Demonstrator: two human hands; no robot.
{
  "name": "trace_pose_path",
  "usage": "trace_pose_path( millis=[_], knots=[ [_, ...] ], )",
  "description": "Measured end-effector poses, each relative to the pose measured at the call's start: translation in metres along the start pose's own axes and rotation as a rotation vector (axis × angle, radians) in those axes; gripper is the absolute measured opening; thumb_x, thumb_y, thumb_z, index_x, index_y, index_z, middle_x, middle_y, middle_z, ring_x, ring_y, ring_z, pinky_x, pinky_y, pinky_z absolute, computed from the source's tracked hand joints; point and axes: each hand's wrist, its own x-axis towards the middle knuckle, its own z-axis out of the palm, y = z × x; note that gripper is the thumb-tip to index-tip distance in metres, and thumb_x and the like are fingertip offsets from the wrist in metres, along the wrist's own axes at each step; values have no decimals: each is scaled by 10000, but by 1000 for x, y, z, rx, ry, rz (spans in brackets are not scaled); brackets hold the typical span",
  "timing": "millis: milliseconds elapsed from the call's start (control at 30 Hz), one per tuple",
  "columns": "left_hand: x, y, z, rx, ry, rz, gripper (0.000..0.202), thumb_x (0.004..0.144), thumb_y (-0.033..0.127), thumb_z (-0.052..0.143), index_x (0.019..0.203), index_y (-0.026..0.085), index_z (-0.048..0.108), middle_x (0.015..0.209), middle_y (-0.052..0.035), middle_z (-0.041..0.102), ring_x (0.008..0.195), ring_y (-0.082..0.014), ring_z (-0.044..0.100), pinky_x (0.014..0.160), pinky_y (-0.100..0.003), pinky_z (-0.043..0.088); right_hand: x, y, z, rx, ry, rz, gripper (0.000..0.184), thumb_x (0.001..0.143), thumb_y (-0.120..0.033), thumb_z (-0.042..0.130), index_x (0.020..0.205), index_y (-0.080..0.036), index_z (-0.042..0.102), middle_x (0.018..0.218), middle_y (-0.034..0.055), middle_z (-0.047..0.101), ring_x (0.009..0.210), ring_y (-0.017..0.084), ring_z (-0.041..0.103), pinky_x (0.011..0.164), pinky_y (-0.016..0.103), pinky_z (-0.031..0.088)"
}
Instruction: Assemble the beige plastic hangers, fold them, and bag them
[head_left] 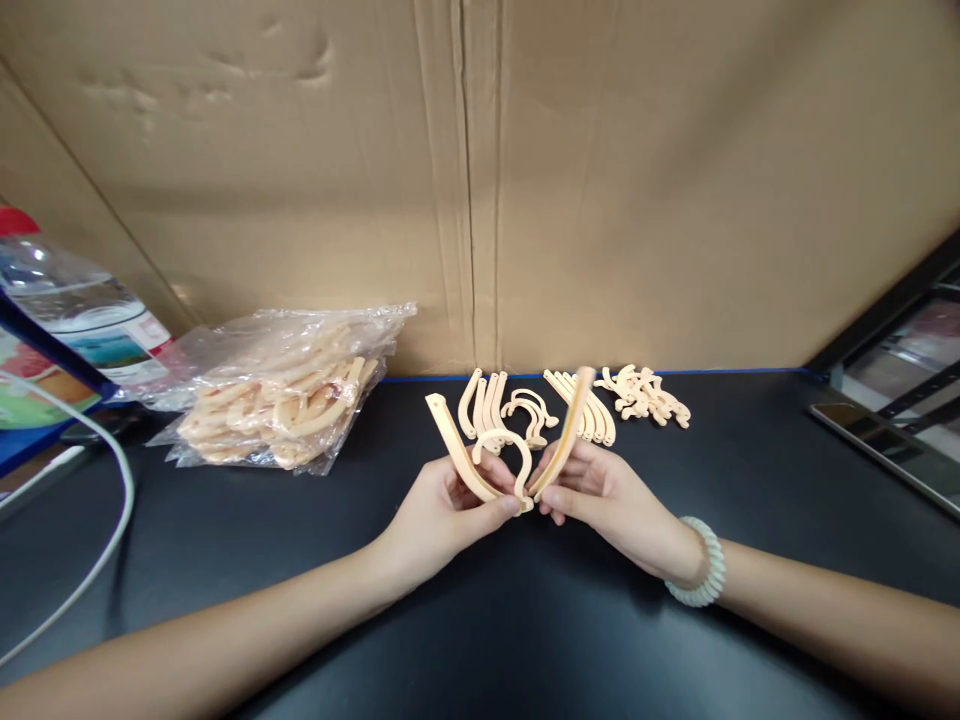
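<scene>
My left hand [439, 515] is closed on a curved beige hanger arm [456, 445] and a beige hanger hook [526, 462]. The two pieces meet at the hook's base, by my left thumb; whether they are locked together I cannot tell. Between thumb and fingers, my right hand [615, 495] grips a second hanger arm [568, 425], its grooved side facing me and its top tilted to the right. Its lower end is close to the hook's base; contact between them is unclear. Fingers hide part of each piece.
Behind my hands lie loose hanger arms [600, 420], more hooks [536, 410] and a pile of small beige pieces [649, 395]. At left are a clear bag of hanger parts [277, 400], a bottle [75, 300] and a white cable [124, 510]. Cardboard [637, 200] walls the back.
</scene>
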Motion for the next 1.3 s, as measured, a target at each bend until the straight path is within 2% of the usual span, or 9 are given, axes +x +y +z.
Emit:
trace_pose_path(
  millis=[67, 200, 400, 567, 733, 967, 1300],
  knots=[
    [0, 0, 0, -19, -26, 19, 131, 750, 196, 733, 751, 157, 607, 732, 9, 660, 709, -119, 604, 695, -236, 466, 0, 0, 0, -33, -13, 4, 247, 777, -259, 748, 924, -185, 565, 836, 21, 648, 724, 127, 590, 603, 242, 478],
    [0, -1, 1, -36, -70, 26, 120, 767, 186, 716, 763, 159, 599, 757, 1, 673, 738, -127, 624, 715, -240, 475, 0, 0, 0, -82, -52, -2, 191, 812, -297, 709, 897, -169, 595, 824, 32, 652, 738, 136, 601, 632, 263, 502],
    [-3, -2, 1, 80, -63, 40, 96, 782, 203, 697, 761, 155, 617, 767, -6, 620, 735, -140, 592, 703, -260, 474, 2, -5, -1, -106, -96, 3, 185, 819, -336, 697, 886, -172, 644, 839, 28, 650, 691, 122, 564, 625, 271, 497],
    [-3, 0, 2, 165, -67, 76, 57, 784, 203, 685, 770, 167, 643, 800, -19, 646, 765, -160, 609, 732, -278, 497, 2, -8, -1, -128, -102, 27, 149, 806, -310, 705, 833, -173, 653, 773, 15, 633, 705, 134, 573, 633, 273, 494],
    [-4, 2, 3, 135, -30, 56, 64, 755, 190, 707, 769, 164, 650, 764, -13, 663, 743, -160, 635, 722, -278, 519, 0, -3, -1, -127, -90, 27, 118, 805, -263, 701, 866, -179, 644, 797, 17, 647, 715, 135, 587, 647, 278, 506],
    [-3, 3, 3, 85, -21, 39, 151, 748, 168, 707, 690, 167, 568, 735, 12, 647, 716, -131, 631, 713, -253, 517, 1, -2, 0, -111, -83, 5, 116, 810, -260, 694, 870, -180, 636, 801, 11, 632, 704, 128, 580, 638, 274, 511],
    [-5, 1, 7, 67, -26, 48, 315, 758, 216, 706, 637, 200, 415, 752, -2, 654, 751, -159, 638, 740, -292, 514, -1, -2, 3, -122, -65, -3, 77, 782, -235, 707, 818, -188, 660, 745, 7, 623, 673, 134, 582, 602, 270, 508]
  ],
)
